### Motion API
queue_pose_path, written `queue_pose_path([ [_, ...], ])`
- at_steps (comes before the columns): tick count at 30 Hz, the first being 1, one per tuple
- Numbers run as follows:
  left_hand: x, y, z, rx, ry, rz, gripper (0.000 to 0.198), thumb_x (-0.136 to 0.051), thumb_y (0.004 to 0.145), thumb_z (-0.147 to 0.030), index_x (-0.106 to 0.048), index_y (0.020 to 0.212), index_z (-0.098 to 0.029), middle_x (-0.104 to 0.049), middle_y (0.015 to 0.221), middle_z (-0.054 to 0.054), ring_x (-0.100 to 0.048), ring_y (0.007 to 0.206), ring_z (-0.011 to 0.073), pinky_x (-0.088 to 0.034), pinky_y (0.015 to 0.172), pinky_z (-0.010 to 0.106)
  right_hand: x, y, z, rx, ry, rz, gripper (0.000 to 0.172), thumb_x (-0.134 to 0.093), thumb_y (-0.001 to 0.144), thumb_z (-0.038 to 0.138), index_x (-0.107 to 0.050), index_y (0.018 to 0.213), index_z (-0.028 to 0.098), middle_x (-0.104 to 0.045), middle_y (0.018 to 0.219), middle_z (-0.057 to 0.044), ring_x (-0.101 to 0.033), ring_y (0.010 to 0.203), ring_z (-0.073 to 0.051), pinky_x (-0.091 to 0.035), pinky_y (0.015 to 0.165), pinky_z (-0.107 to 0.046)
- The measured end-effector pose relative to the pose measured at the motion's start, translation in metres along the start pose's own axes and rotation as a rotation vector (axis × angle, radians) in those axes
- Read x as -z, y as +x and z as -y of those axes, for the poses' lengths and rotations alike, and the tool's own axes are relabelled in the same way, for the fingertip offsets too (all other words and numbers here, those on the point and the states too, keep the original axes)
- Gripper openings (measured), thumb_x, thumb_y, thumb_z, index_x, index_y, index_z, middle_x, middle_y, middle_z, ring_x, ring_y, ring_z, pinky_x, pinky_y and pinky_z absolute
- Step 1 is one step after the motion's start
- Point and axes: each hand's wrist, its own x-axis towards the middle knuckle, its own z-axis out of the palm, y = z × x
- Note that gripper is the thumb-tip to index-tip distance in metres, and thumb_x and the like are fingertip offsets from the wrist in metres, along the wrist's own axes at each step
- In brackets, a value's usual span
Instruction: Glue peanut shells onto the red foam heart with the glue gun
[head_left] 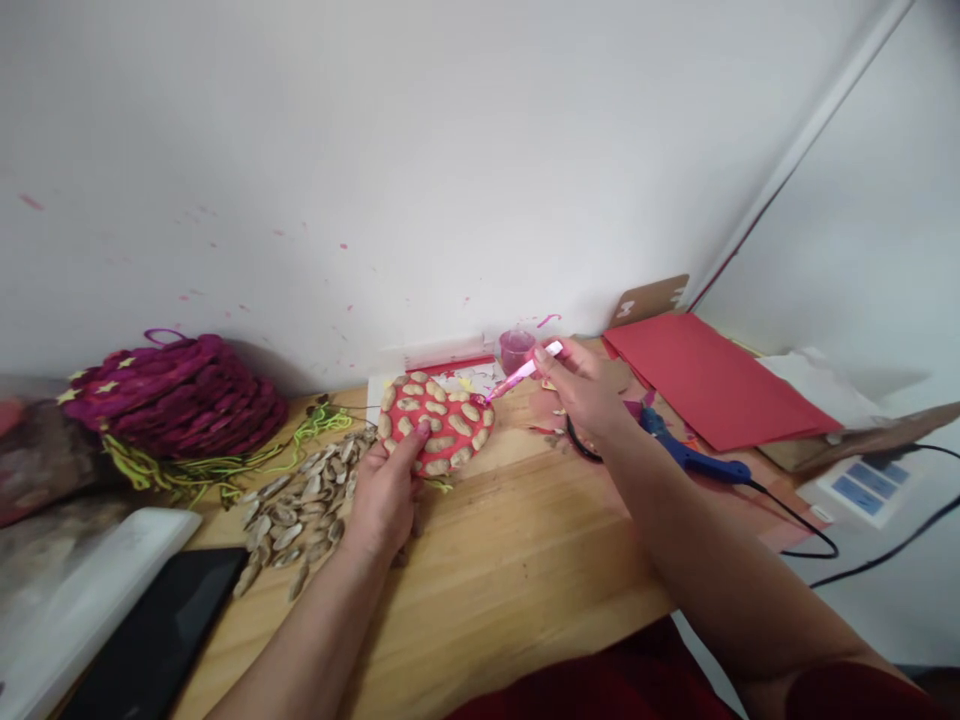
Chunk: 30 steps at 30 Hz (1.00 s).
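My left hand (388,490) grips the lower left edge of a red heart-shaped piece (433,425) covered with peanut shells, its thumb lying on top. Between the closed fingers of my right hand (577,385) is a paintbrush (517,378), white at the handle end and pink towards the tip. The brush tip touches or hovers just at a shell on the heart's upper right; I cannot tell which. That spot is coloured dark pink. Behind the brush stands a small clear cup (516,350) with pink paint stains.
Loose peanut shells (307,505) lie left of the heart, near a stack of magenta-painted pieces (180,395) with yellow-green yarn. A dark tablet (161,635) rests at front left. On the right are red card sheets (720,380) and a blue glue gun (697,460) with its cord.
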Motion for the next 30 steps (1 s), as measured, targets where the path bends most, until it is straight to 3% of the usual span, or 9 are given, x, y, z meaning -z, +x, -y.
queue_pose_path([
  [3,-0.001,-0.001,-0.002,0.003,-0.002,-0.006,0.032,-0.091,0.059,-0.035,-0.07,0.072,-0.015,-0.07,0.058,0.0,-0.051,0.035,0.0081,-0.031,0.033,0.018,0.003,0.001,0.003,0.01,0.03,0.024,0.024,-0.066,0.09,0.046,-0.065,0.083,0.024,-0.064,0.076,0.001,-0.059,0.069,-0.015,-0.047,0.062,-0.026],
  [11,-0.006,-0.004,-0.006,0.063,-0.026,-0.015,0.029,-0.088,0.061,-0.03,-0.073,0.08,-0.013,-0.076,0.069,0.007,-0.07,0.054,0.0185,-0.053,0.046,0.022,0.005,-0.001,0.012,0.046,0.01,0.103,0.027,-0.068,0.088,0.049,-0.064,0.085,0.023,-0.054,0.069,0.003,-0.047,0.061,-0.013,-0.038,0.056,-0.026],
  [21,-0.01,-0.008,-0.01,0.085,-0.052,-0.03,0.023,-0.087,0.061,-0.022,-0.073,0.076,-0.011,-0.074,0.063,0.006,-0.068,0.047,0.0158,-0.054,0.044,0.019,0.006,-0.003,0.013,0.108,0.002,0.115,0.025,-0.066,0.091,0.045,-0.063,0.087,0.021,-0.05,0.067,0.004,-0.041,0.059,-0.012,-0.029,0.054,-0.026],
  [26,-0.011,-0.008,-0.013,0.092,-0.056,-0.027,0.019,-0.086,0.061,-0.023,-0.072,0.068,-0.013,-0.069,0.053,0.003,-0.064,0.043,0.0148,-0.044,0.034,0.016,0.006,-0.003,0.016,0.088,0.062,0.131,0.024,-0.068,0.09,0.044,-0.064,0.085,0.021,-0.052,0.069,0.003,-0.044,0.061,-0.012,-0.033,0.056,-0.026],
  [30,-0.011,-0.009,-0.013,0.102,-0.067,-0.024,0.017,-0.086,0.059,-0.021,-0.073,0.067,-0.013,-0.071,0.055,0.004,-0.063,0.043,0.014,-0.049,0.039,0.017,0.007,-0.002,0.015,0.081,0.067,0.112,0.025,-0.069,0.089,0.046,-0.064,0.085,0.022,-0.055,0.07,0.003,-0.046,0.061,-0.012,-0.036,0.057,-0.027],
])
